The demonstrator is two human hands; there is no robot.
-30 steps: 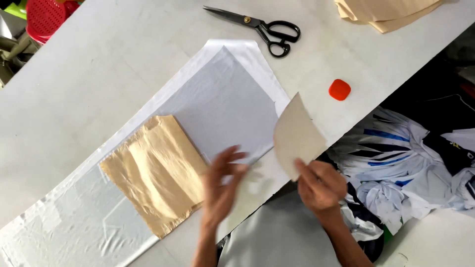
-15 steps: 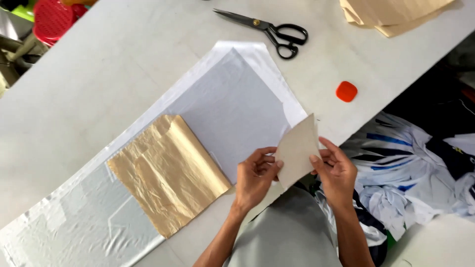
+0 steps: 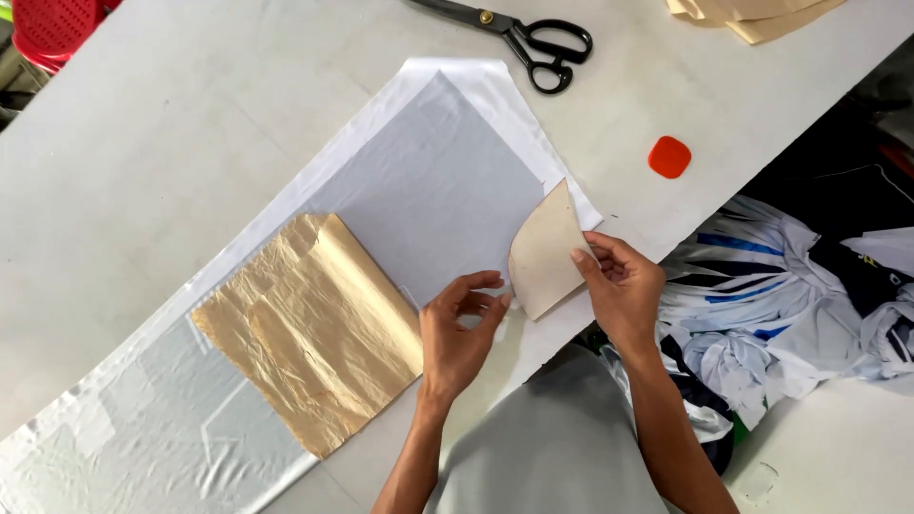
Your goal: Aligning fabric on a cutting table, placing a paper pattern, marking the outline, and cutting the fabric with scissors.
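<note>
My right hand pinches a beige card pattern piece with a pointed top and curved edge, holding it over the near edge of the white fabric. My left hand touches the piece's lower left edge with its fingertips. A crinkled tan paper sheet lies on the long fabric strip just left of my left hand.
Black scissors lie at the table's far side. A small orange-red chalk piece sits right of the fabric. A stack of beige card pieces is at the top right. Bundled white and blue cloth lies below the table's edge.
The card piece has come down from upright toward the fabric. My left hand moved from the fabric to the piece's edge. The view has shifted slightly.
</note>
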